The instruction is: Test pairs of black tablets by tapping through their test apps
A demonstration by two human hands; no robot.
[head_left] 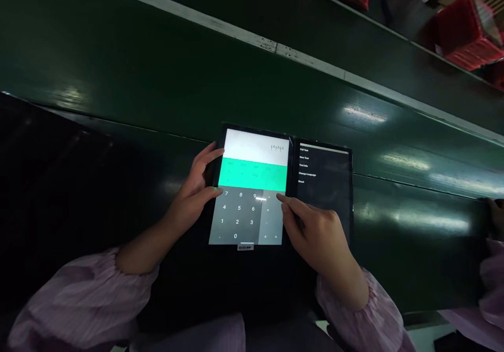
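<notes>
A dark-framed tablet (pixel 252 147) lies flat in front of me, showing a calculator with a white display, a green band and a grey keypad. My left hand (pixel 192 189) grips its left edge, with the thumb resting over the screen near the 7 key. My right hand (pixel 311 231) sits at the keypad's right side, its index fingertip at or just above the keys near the divide sign. Beside the calculator is a dark panel (pixel 325 194) listing white menu items, and my right hand covers its lower part.
The tablet rests on a dark green workbench (pixel 409 136) with a pale metal strip (pixel 275 50) along its far side. Red stacked items (pixel 466 34) lie beyond at the upper right. A co-worker's hand (pixel 494 210) and lilac sleeve (pixel 488 283) show at the right edge.
</notes>
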